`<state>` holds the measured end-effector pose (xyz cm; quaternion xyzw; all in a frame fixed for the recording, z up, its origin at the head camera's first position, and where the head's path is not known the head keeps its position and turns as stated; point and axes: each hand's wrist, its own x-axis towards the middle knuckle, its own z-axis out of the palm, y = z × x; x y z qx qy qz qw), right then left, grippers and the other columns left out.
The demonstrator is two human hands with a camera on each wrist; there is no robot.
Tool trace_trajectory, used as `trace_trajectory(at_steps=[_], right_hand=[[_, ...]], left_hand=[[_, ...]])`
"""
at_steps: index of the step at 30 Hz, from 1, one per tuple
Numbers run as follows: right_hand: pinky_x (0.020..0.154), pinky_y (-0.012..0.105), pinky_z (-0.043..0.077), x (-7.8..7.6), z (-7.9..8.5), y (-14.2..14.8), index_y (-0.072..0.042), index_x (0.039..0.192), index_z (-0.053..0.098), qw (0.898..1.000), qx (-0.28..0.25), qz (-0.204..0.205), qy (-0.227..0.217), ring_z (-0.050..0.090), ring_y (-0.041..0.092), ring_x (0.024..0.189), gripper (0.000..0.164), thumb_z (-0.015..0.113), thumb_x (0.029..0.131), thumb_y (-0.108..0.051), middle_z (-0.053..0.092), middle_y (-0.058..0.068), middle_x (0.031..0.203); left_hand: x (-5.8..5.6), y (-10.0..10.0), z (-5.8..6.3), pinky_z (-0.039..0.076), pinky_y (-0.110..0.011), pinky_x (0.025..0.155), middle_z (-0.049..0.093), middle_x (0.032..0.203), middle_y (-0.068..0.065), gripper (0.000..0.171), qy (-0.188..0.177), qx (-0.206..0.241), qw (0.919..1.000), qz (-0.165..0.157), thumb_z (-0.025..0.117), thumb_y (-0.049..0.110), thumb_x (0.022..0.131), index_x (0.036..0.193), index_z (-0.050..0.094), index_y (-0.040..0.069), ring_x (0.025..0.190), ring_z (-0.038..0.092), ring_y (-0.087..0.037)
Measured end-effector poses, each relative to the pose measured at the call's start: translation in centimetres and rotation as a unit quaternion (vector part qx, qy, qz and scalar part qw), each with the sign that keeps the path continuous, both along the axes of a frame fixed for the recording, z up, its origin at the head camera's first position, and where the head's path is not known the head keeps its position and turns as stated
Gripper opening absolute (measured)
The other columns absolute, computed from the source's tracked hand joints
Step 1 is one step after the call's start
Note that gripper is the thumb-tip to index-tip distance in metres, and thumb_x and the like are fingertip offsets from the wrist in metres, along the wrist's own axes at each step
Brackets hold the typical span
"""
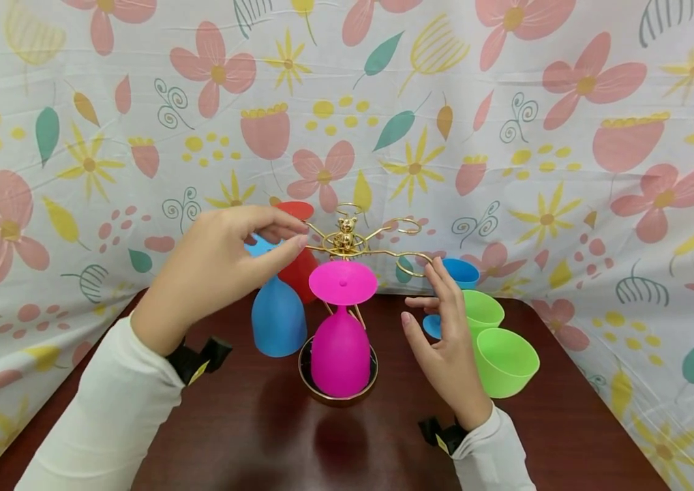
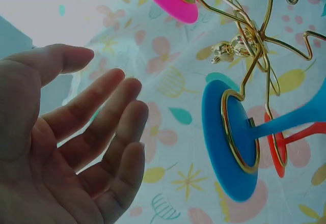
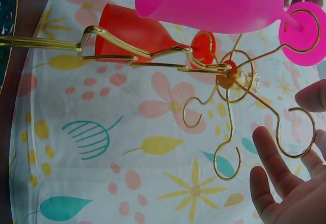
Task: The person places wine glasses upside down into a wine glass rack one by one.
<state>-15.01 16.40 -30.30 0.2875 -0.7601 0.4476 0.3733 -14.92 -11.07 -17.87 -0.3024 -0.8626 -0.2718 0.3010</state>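
Note:
A gold wire rack [image 1: 345,232] with curled hooks and a bear figure stands mid-table. From it hang, upside down, a magenta goblet [image 1: 341,358], a blue goblet [image 1: 278,317] and a red goblet [image 1: 300,269]. Beside the blue goblet's foot [image 2: 216,132], my left hand [image 1: 218,266] is raised with relaxed fingers, apart from the foot in the left wrist view and holding nothing. My right hand [image 1: 451,341] is at a bare hook [image 3: 311,132] on the right, thumb and fingers spread around it; whether they touch the wire I cannot tell.
Two green goblets [image 1: 506,361] and a blue one [image 1: 461,271] lie at the table's right, partly behind my right hand. The rack's round base [image 1: 322,399] rests on the dark wooden table [image 1: 249,429]. A flowered cloth [image 1: 322,82] hangs behind.

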Motion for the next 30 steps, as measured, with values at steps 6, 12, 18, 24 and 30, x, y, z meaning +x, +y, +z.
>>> trace_trajectory(at_steps=[6, 12, 18, 24, 30], right_hand=[[0.090, 0.012, 0.045, 0.0, -0.1, 0.0, -0.005, 0.145, 0.030, 1.000, 0.002, 0.003, 0.002, 0.059, 0.003, 0.099, 0.076, 0.062, 0.078, 0.014, 0.023, 0.012, 0.152], [0.089, 0.011, 0.045, 0.0, 0.0, 0.0, -0.003, 0.144, 0.030, 1.000, 0.002, 0.005, 0.006, 0.059, 0.002, 0.099, 0.076, 0.061, 0.078, 0.016, 0.023, 0.013, 0.152], [0.091, 0.014, 0.045, -0.2, 0.2, 0.0, -0.003, 0.144, 0.031, 1.000, 0.002, 0.004, 0.009, 0.060, 0.003, 0.098, 0.076, 0.062, 0.078, 0.015, 0.024, 0.012, 0.152], [0.091, 0.016, 0.046, -0.2, 0.2, 0.1, -0.003, 0.145, 0.030, 1.000, 0.004, 0.002, 0.005, 0.061, 0.005, 0.097, 0.076, 0.062, 0.078, 0.014, 0.024, 0.012, 0.152], [0.090, 0.016, 0.047, -0.1, 0.2, 0.2, -0.003, 0.144, 0.031, 1.000, 0.007, 0.000, 0.003, 0.061, 0.007, 0.097, 0.075, 0.062, 0.079, 0.014, 0.025, 0.012, 0.151]], left_hand=[[-1.5, 1.4, 2.1, 0.048, -0.025, 0.076, 0.065, 0.089, 0.013, 0.028, -0.050, -0.059, 0.9970, 0.005, 0.065, 0.044, 0.084, 0.105, 0.068, 0.026, 0.083, 0.058, -0.004], [-2.6, 2.7, 4.3, 0.049, -0.027, 0.073, 0.065, 0.092, 0.011, 0.031, -0.086, -0.118, 0.9892, 0.018, 0.062, 0.048, 0.085, 0.107, 0.067, 0.026, 0.082, 0.058, -0.006], [-4.2, 3.8, 5.2, 0.049, -0.028, 0.071, 0.066, 0.093, 0.012, 0.026, -0.090, -0.145, 0.9846, 0.040, 0.059, 0.048, 0.086, 0.102, 0.068, 0.029, 0.080, 0.060, -0.006], [-5.8, 5.1, 5.4, 0.049, -0.028, 0.065, 0.066, 0.085, 0.015, 0.021, -0.122, -0.193, 0.9714, 0.063, 0.059, 0.048, 0.086, 0.097, 0.069, 0.033, 0.073, 0.061, -0.006], [-6.9, 5.8, 5.4, 0.049, -0.031, 0.069, 0.067, 0.092, 0.013, 0.024, -0.159, -0.244, 0.9540, 0.072, 0.060, 0.044, 0.086, 0.105, 0.069, 0.031, 0.084, 0.060, -0.007]])
